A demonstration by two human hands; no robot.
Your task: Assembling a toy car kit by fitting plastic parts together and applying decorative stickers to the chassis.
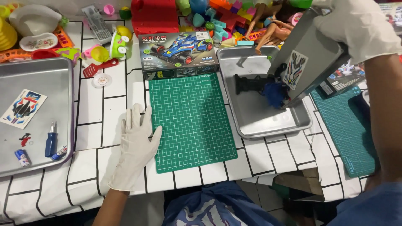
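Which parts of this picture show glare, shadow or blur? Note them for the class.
Head view: soft glare on the left metal tray; the tilted tray in the right hand shadows the tray below; falling parts slightly blurred; left hand sharp.

Left hand [136,144]: covered by a thin, off-white disposable glove, matte and slightly wrinkled across the back and along the fingers; cuff ends loosely at the wrist with a soft, uneven rolled edge. Forearm below the cuff is bare, no sleeve, watch or band visible. Right hand [356,27]: same kind of off-white glove, creased over the knuckles, cuff bunched at the wrist. Forearm below it bare as well. Upper right arm: short sleeve of blue fabric, plain, visible at the lower right edge of the view. Lap area: blue cloth with white, irregular printed shapes, folded and rumpled.
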